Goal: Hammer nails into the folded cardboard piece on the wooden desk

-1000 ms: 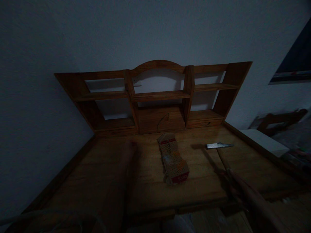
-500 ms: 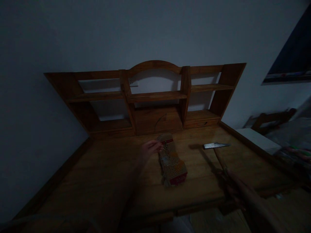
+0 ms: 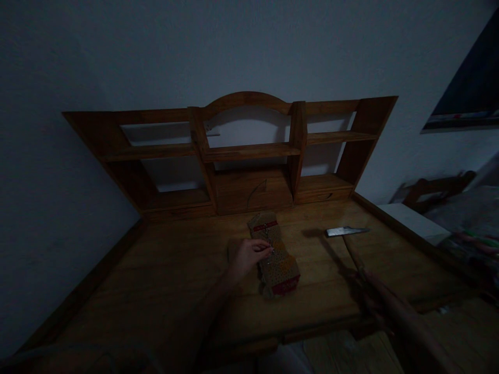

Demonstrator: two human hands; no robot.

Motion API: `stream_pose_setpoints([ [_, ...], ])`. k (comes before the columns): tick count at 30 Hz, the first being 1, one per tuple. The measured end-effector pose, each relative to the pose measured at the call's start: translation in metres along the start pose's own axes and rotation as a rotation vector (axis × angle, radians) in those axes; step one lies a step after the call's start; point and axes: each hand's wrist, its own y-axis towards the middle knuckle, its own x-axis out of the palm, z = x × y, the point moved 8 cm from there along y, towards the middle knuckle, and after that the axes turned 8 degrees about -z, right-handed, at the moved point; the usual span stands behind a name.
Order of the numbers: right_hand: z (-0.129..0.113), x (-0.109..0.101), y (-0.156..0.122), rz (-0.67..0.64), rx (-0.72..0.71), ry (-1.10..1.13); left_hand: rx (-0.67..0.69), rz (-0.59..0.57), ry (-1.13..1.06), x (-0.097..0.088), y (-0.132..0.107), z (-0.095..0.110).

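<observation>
A brown, patterned piece (image 3: pixel 283 265), which looks like a flattened cardboard packet with red bands and orange patches, lies on the wooden desk (image 3: pixel 175 259). Over its middle, my left hand (image 3: pixel 249 254) pinches thumb and fingers together. What is between the fingertips is too small and dark to name. Thin, dark marks or small pieces show on the packet just above the fingers. My right hand (image 3: pixel 372 291) grips the wooden handle of a hammer (image 3: pixel 346 231) on the right. The hammer's metal head is raised above the desk, casting a shadow to its left.
A wooden shelf unit (image 3: pixel 249 151) runs along the back of the desk against the wall. Raised wooden edges border the desk's sides. To the right stand a white surface (image 3: pixel 413 223) and a wooden chair back (image 3: pixel 436 189). The room is dim.
My left hand has moved down and slightly right, from the packet's upper part to its middle. The hammer in my right hand has stayed nearly still.
</observation>
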Motion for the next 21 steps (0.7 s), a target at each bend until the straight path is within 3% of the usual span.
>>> stream_pose_setpoints([
  [10,0.006,-0.003,0.009,-0.061,-0.006,0.046,0.005,-0.013,0.245,0.0,-0.003,0.003],
  [16,0.017,-0.016,0.022,-0.022,0.022,0.019,0.186,0.024,0.544,0.003,-0.011,0.036],
  [21,0.013,-0.012,0.018,-0.03,0.014,0.011,0.278,-0.007,0.625,0.009,-0.012,0.043],
])
